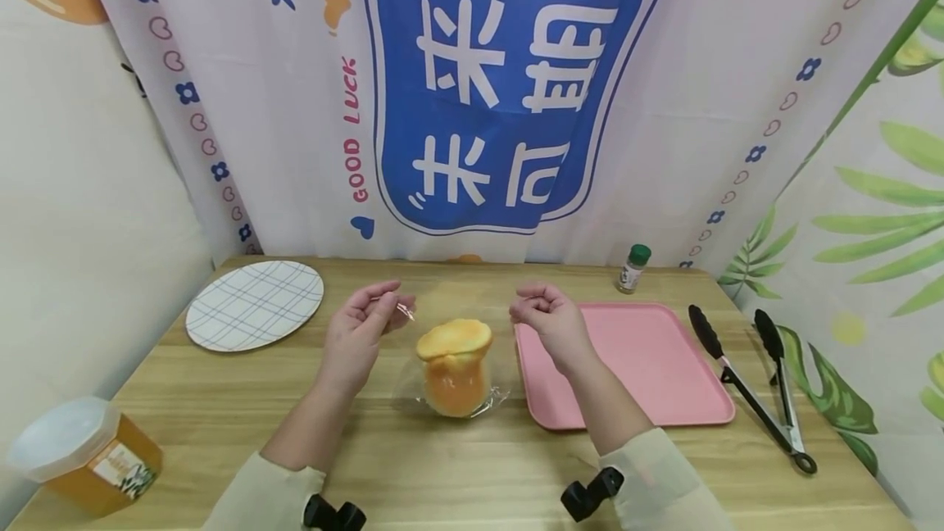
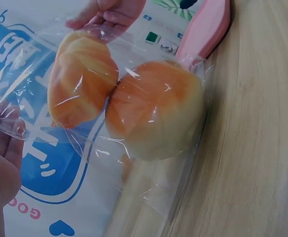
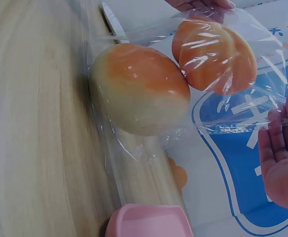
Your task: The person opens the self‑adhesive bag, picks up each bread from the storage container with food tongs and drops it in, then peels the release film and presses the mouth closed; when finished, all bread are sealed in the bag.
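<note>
Two golden-brown bread buns, one a twisted roll (image 1: pixel 453 338) and the other a rounder bun (image 1: pixel 456 388), are inside a clear plastic bag (image 2: pixel 159 197). The round one lies low near the table, with the twisted roll above it. My left hand (image 1: pixel 357 338) pinches one side of the bag's upper edge. On the opposite side, my right hand (image 1: pixel 555 328) holds the edge between thumb and fingers. In the right wrist view the film stretches between the right hand (image 3: pixel 282 163) and the left hand (image 3: pixel 200 4), wide around the roll.
To the right lies a pink tray (image 1: pixel 634 363), with black-tipped tongs (image 1: pixel 752 392) beyond it. A green-capped shaker (image 1: pixel 633 269) stands behind the tray. A checked white plate (image 1: pixel 254 306) is at the back left, and a honey-coloured tub (image 1: pixel 96 461) at the front left.
</note>
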{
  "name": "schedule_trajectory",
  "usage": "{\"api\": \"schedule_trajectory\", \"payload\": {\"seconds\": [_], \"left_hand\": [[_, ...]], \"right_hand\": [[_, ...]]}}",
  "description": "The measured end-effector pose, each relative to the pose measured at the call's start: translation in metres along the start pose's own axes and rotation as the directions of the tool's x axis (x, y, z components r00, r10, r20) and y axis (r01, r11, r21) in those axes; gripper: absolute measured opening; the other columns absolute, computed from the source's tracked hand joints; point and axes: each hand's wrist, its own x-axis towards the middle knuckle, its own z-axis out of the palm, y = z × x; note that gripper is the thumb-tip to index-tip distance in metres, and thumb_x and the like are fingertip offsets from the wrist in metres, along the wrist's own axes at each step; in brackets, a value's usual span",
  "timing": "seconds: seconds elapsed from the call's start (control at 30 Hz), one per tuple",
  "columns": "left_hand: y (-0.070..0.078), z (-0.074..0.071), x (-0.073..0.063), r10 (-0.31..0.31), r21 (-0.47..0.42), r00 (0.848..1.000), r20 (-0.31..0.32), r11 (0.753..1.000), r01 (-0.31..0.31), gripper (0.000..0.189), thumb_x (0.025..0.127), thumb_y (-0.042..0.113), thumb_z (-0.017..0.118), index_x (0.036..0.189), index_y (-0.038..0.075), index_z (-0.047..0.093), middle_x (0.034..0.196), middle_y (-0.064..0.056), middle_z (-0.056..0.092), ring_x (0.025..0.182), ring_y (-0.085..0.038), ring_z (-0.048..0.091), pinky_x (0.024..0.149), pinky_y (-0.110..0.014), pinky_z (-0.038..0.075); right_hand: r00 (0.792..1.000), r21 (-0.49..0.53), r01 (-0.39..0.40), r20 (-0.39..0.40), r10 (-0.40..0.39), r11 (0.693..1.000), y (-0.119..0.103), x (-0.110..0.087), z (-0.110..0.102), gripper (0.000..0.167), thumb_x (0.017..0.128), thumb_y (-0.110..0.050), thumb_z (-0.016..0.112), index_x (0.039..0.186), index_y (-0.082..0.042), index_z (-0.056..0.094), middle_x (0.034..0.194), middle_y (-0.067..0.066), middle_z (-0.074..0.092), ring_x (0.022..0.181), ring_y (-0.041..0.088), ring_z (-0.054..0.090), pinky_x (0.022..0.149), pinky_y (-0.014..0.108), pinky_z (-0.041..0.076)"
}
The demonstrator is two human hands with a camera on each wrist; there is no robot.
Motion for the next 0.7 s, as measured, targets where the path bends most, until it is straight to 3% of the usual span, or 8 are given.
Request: {"api": "schedule_trajectory", "payload": {"seconds": [0.17,0.33,0.57,0.7], "left_hand": [[-0.004,0.001,0.003,-0.027,-0.013,1.0,0.0,1.0,0.027,0.023,0.102,0.007,0.05,0.12,-0.006,0.056,0.087,0.016,0.074,0.087,-0.004,0.071,0.082,-0.021,0.06],[-0.005,0.001,0.004,-0.031,-0.033,1.0,-0.002,0.999,0.031,0.02,0.101,0.006,0.051,0.114,-0.008,0.057,0.087,0.013,0.074,0.089,-0.005,0.071,0.082,-0.022,0.06],[-0.004,0.0,0.004,-0.007,-0.059,1.0,0.028,0.998,0.008,0.012,0.102,0.011,0.052,0.103,0.005,0.062,0.088,0.012,0.075,0.09,-0.007,0.072,0.083,-0.023,0.06],[-0.003,-0.003,0.003,-0.016,-0.041,0.997,0.075,0.999,0.02,0.015,0.1,0.009,0.053,0.109,-0.002,0.06,0.09,0.013,0.075,0.092,-0.006,0.072,0.085,-0.022,0.059]], "right_hand": [[0.999,-0.01,-0.001,-0.038,0.001,1.0,0.003,-0.002,-0.006,0.017,0.088,0.0,0.069,0.078,-0.013,0.063,0.074,-0.009,0.069,0.073,0.006,0.066,0.079,0.023,0.059],[0.999,-0.023,0.04,-0.028,-0.041,0.999,0.002,-0.004,-0.01,0.012,0.09,-0.003,0.068,0.081,-0.012,0.064,0.081,-0.01,0.073,0.077,0.005,0.068,0.079,0.022,0.059],[0.999,-0.005,0.041,0.025,-0.04,0.999,0.0,-0.005,-0.012,0.007,0.092,0.001,0.063,0.092,-0.006,0.063,0.077,-0.014,0.073,0.074,0.002,0.069,0.074,0.02,0.059],[0.999,-0.011,0.035,0.027,-0.035,0.999,-0.001,-0.005,-0.012,0.012,0.093,0.003,0.061,0.105,0.006,0.061,0.081,-0.013,0.074,0.076,0.003,0.07,0.075,0.02,0.06]]}}
